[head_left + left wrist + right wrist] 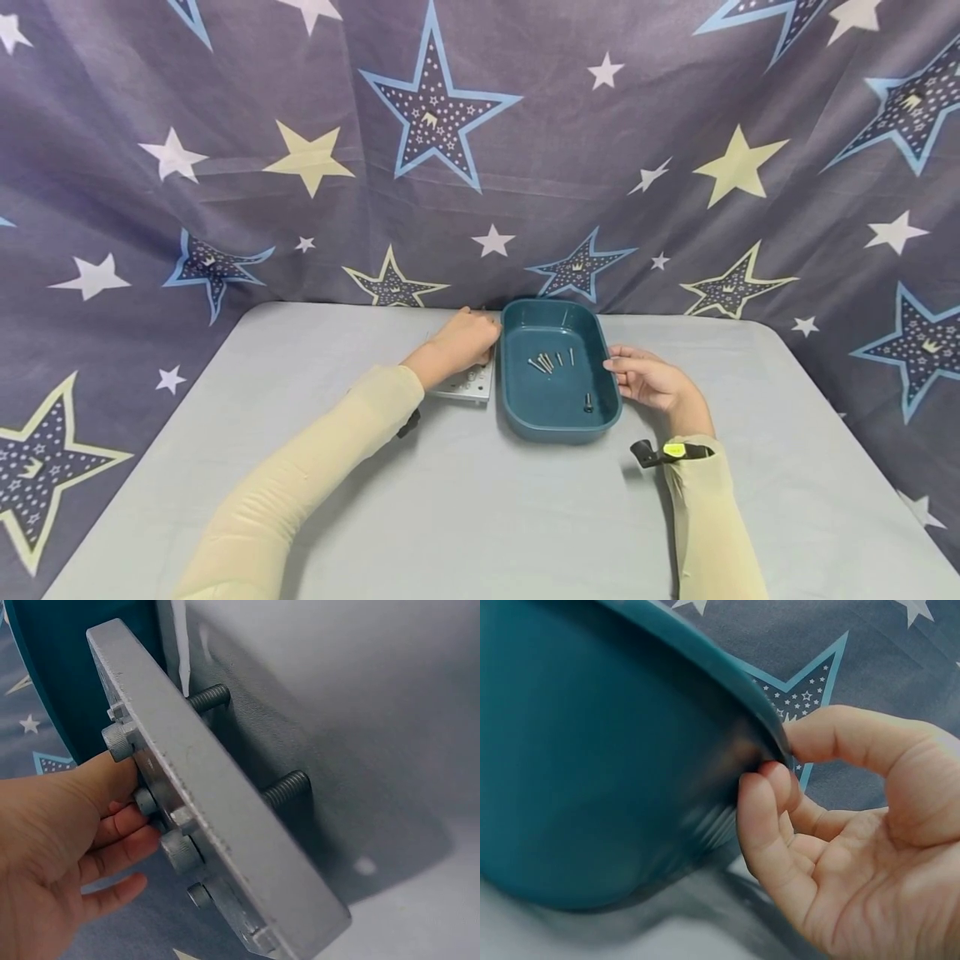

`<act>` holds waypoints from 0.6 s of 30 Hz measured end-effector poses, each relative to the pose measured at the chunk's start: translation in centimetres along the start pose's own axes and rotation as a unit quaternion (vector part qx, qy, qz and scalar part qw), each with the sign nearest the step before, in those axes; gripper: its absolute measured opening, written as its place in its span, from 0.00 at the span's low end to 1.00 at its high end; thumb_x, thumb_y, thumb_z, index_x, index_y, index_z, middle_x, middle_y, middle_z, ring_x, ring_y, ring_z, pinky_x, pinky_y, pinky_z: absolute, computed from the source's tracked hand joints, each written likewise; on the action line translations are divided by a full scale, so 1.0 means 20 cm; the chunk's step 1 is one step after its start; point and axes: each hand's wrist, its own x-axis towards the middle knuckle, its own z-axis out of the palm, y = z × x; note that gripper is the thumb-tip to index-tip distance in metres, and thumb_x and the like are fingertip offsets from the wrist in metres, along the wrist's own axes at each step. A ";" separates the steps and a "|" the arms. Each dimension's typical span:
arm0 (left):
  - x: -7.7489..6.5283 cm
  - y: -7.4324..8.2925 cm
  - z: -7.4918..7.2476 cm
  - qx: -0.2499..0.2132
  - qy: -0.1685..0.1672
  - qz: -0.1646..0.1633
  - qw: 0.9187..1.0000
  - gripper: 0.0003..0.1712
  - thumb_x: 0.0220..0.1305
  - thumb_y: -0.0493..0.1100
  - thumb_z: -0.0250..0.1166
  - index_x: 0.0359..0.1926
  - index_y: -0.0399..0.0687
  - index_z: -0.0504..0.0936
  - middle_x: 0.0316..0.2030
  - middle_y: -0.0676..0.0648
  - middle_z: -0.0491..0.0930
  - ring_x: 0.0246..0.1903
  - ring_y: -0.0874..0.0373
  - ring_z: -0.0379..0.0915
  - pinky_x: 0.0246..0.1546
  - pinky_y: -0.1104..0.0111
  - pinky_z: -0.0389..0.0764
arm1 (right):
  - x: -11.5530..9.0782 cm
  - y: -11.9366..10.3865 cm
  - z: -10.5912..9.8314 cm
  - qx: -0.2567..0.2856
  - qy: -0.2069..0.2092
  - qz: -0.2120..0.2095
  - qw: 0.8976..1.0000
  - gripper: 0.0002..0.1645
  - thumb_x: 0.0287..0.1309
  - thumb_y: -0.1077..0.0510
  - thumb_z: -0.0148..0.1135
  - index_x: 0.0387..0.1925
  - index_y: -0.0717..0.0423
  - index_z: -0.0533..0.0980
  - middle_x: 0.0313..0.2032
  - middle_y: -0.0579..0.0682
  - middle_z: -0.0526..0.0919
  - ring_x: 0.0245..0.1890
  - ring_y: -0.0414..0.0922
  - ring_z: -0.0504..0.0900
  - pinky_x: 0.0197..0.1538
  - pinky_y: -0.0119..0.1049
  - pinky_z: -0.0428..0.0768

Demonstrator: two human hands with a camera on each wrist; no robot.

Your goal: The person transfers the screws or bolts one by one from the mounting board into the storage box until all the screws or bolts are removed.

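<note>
My left hand (pixel 457 340) is over a silver metal plate (pixel 217 787) left of the bin. In the left wrist view, socket-head bolts (pixel 182 851) stand along one face, and threaded ends (pixel 287 790) stick out of the other. Thumb and fingertips of that hand pinch at a bolt head (pixel 146 801), the tips partly hidden by the plate. My right hand (pixel 651 379) grips the right rim of a teal plastic bin (pixel 555 427), thumb and bent fingers on opposite sides of its wall. Inside lie several small screws (pixel 545 362) and one thicker dark bolt (pixel 588 403).
Both stand at the back of a table with a light grey cover (pixel 480 517). A dark curtain (pixel 570 208) with star prints hangs right behind. The bin's left wall is close beside the plate.
</note>
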 end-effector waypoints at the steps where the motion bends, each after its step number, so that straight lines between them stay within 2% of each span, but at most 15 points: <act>1: 0.00 0.00 0.00 -0.001 -0.002 -0.001 1.000 0.11 0.58 0.40 0.72 0.43 0.45 0.86 0.38 0.46 0.88 0.44 0.49 0.86 0.56 0.51 0.80 | 0.00 0.00 0.00 0.003 0.000 0.001 1.000 0.13 0.73 0.71 0.39 0.50 0.58 0.68 0.34 0.44 0.87 0.33 0.36 0.86 0.40 0.30 0.84; 9: 0.00 0.00 0.00 0.000 -0.001 0.003 1.000 0.12 0.58 0.40 0.71 0.44 0.44 0.86 0.41 0.44 0.88 0.46 0.47 0.85 0.58 0.49 0.80 | 0.01 0.02 -0.01 0.001 0.001 -0.001 1.000 0.13 0.73 0.70 0.39 0.49 0.56 0.69 0.33 0.43 0.86 0.33 0.36 0.86 0.40 0.30 0.84; 18: 0.01 0.00 0.00 0.000 -0.014 -0.006 1.000 0.18 0.59 0.40 0.70 0.51 0.43 0.84 0.46 0.42 0.86 0.50 0.46 0.84 0.61 0.46 0.77 | 0.01 0.01 -0.01 0.002 0.006 0.002 1.000 0.13 0.73 0.70 0.39 0.48 0.56 0.69 0.34 0.43 0.86 0.34 0.36 0.86 0.41 0.30 0.84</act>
